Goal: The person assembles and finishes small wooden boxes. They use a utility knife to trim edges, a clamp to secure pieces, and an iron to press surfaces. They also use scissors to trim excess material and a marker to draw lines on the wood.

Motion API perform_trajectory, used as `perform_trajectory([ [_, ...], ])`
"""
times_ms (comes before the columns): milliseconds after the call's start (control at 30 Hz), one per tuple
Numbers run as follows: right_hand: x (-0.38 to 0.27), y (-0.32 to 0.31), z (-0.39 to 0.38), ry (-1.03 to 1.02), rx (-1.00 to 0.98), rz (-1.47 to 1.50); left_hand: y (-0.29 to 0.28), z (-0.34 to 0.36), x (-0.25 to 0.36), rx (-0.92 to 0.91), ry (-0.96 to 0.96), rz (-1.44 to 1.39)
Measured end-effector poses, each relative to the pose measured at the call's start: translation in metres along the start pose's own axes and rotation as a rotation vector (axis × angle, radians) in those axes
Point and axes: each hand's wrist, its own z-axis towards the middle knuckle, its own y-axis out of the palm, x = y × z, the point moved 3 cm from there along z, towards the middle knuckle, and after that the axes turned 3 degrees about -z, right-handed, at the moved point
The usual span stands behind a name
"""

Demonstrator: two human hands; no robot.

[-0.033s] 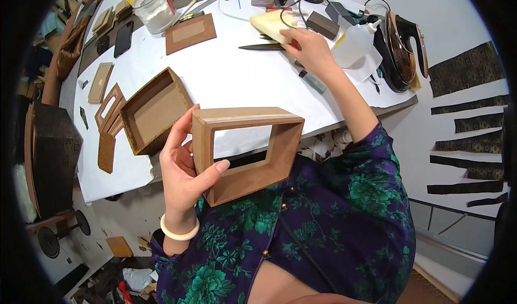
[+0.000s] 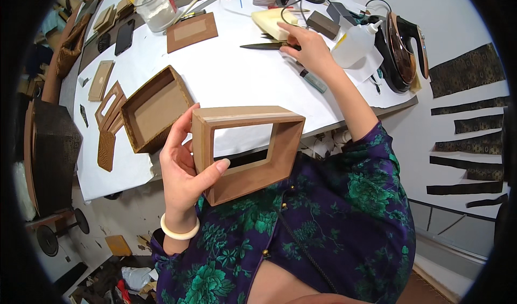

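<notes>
My left hand (image 2: 186, 169) grips a brown box frame (image 2: 258, 188) by its left end, thumb on the inner edge. The frame is tilted above the table's near edge, and a rectangular opening shows through it. At the far side my right hand (image 2: 309, 50) reaches out with index finger and thumb apart, over dark scissors (image 2: 264, 46) and beside a pale yellow sponge (image 2: 269, 22). I cannot tell if its fingertips touch either. Left of the frame stands an open brown box (image 2: 161, 110) with patterned edges.
A squeeze bottle (image 2: 355, 45) and an iron (image 2: 401, 50) stand at the right. A glass jar (image 2: 156, 10), a brown panel (image 2: 191, 32) and a phone (image 2: 124, 37) lie far left. Small cut-out frames (image 2: 110, 107) rest left of the open box. A small tube (image 2: 312, 81) lies under my right wrist.
My right hand's fingers have spread and shifted slightly from the sponge's near edge toward the scissors. My left hand keeps its hold on the box frame.
</notes>
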Motion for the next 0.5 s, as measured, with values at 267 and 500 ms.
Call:
perform_trajectory([
  [267,0.065,0.004,-0.025,0.142,-0.203,-0.226,-0.005,-0.013,0.006,0.087,0.046,-0.094],
  [500,0.068,-0.009,-0.014,-0.002,-0.388,-0.125,-0.002,-0.015,0.013,0.122,0.190,-0.028],
])
